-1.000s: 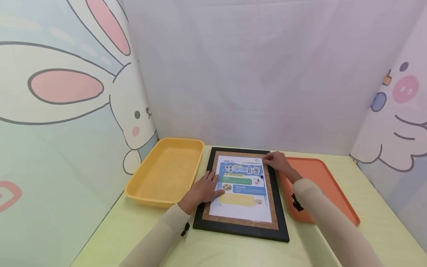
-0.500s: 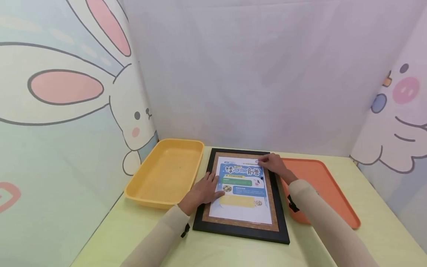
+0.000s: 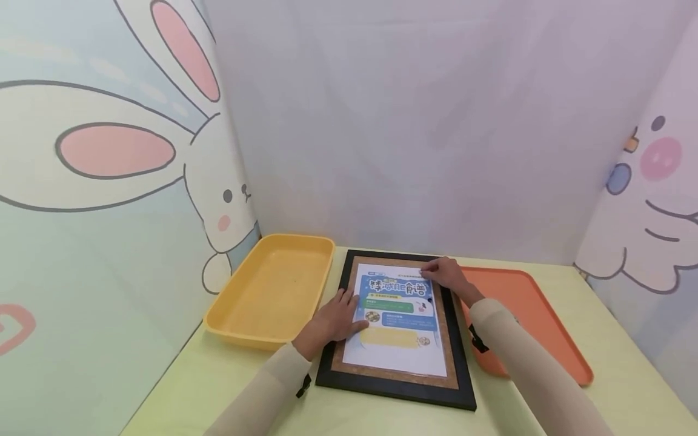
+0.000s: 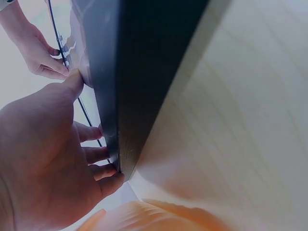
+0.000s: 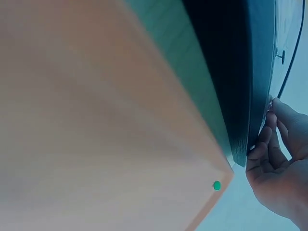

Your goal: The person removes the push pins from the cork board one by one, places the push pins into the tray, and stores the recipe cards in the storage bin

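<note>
A printed poster sheet [image 3: 395, 363] with blue and green panels lies on a cork board [image 3: 349, 367] in a black frame [image 3: 392, 395]. My left hand [image 3: 332, 320] rests over the frame's left side, fingertips and thumb on the sheet's left edge. In the left wrist view its fingers [image 4: 98, 154] reach along the frame. At the sheet's top right corner, my right hand [image 3: 449, 278] pinches a small pushpin, mostly hidden between thumb and fingertips. Another pushpin [image 5: 283, 57], dark, stands in the board near the sheet's right edge.
A yellow tray [image 3: 272, 290] stands left of the board. To the right, partly under the right forearm, lies an orange tray [image 3: 523, 309]; a small round green piece [image 5: 217, 185] shows near its corner. A light cloth wall [image 3: 409, 121] rises behind the table.
My right hand has shifted a little left, from the frame's right side onto the sheet's top right corner. My left hand stays put. The head view has tilted slightly up.
</note>
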`<state>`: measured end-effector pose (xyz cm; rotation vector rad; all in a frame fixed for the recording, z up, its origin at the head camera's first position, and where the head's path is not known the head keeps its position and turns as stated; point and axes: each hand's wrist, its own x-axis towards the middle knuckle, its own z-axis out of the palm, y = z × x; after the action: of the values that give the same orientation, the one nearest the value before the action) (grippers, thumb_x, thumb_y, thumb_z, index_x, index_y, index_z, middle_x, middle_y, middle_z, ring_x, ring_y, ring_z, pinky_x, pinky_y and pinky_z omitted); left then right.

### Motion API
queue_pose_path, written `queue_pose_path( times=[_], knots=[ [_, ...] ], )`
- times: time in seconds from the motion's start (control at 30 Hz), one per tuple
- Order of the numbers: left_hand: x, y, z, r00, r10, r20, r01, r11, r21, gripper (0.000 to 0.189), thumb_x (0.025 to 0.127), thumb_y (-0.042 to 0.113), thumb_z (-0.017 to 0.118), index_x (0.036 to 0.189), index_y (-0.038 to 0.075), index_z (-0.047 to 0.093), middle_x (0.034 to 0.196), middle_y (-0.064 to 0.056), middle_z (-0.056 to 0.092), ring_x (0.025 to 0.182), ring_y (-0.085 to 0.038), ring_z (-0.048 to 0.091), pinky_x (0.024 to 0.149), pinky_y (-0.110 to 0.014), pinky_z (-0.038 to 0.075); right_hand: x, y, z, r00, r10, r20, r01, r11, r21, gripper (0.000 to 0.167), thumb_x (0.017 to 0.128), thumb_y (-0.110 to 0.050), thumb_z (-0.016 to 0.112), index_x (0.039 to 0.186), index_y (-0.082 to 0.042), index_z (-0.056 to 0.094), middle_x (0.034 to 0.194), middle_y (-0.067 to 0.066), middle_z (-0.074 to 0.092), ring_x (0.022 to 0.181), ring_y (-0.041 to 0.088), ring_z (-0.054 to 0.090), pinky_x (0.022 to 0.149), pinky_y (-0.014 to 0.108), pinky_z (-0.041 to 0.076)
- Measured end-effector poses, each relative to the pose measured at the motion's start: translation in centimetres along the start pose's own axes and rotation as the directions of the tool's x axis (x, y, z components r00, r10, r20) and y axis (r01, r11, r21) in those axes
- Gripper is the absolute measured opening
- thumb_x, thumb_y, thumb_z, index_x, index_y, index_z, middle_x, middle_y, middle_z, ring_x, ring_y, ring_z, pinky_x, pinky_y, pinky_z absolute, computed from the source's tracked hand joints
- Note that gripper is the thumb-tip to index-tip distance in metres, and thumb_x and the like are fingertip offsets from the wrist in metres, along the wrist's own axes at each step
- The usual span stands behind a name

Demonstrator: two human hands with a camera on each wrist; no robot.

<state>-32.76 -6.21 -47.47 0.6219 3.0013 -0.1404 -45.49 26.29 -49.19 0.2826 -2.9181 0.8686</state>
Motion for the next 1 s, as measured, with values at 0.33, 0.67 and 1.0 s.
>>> queue_pose_path(
  times=[0.33, 0.67, 1.0],
  knots=[
    [0.2, 0.1, -0.4, 1.000, -0.011, 0.003, 0.011, 1.000, 0.004, 0.083, 0.101, 0.066, 0.052, 0.160, 0.009, 0.038, 0.166, -0.013, 0.036, 0.153, -0.032, 0.032, 0.120, -0.044, 0.036, 0.3, -0.3, -0.1, 1.000, 0.025, -0.009, -0.025, 1.000, 0.018, 0.025, 0.097, -0.023, 0.076, 0.112, -0.004, 0.080, 0.106, 0.014, 0.077, 0.092, 0.027, 0.065, 0.085, 0.044, 0.052],
    [-0.3, -0.1, 0.1, 0.999, -0.028, 0.026, 0.028, 1.000, -0.003, 0.084, 0.100, 0.066, 0.051, 0.161, 0.010, 0.037, 0.167, -0.013, 0.033, 0.154, -0.033, 0.030, 0.121, -0.045, 0.035, 0.5, 0.1, 1.2, 1.000, 0.024, -0.008, -0.024, 1.000, 0.019, 0.024, 0.095, -0.023, 0.078, 0.107, -0.003, 0.081, 0.098, 0.011, 0.078, 0.085, 0.024, 0.065, 0.080, 0.042, 0.053],
    [-0.1, 0.1, -0.1, 0.999, -0.030, 0.042, 0.031, 0.999, -0.021, 0.084, 0.100, 0.066, 0.052, 0.162, 0.010, 0.036, 0.168, -0.013, 0.033, 0.155, -0.032, 0.029, 0.121, -0.045, 0.035, 0.5, 0.1, 0.9, 0.999, 0.052, 0.009, -0.052, 0.999, -0.002, 0.024, 0.096, -0.022, 0.076, 0.107, -0.001, 0.080, 0.100, 0.014, 0.077, 0.086, 0.026, 0.065, 0.081, 0.044, 0.054]
  ],
)
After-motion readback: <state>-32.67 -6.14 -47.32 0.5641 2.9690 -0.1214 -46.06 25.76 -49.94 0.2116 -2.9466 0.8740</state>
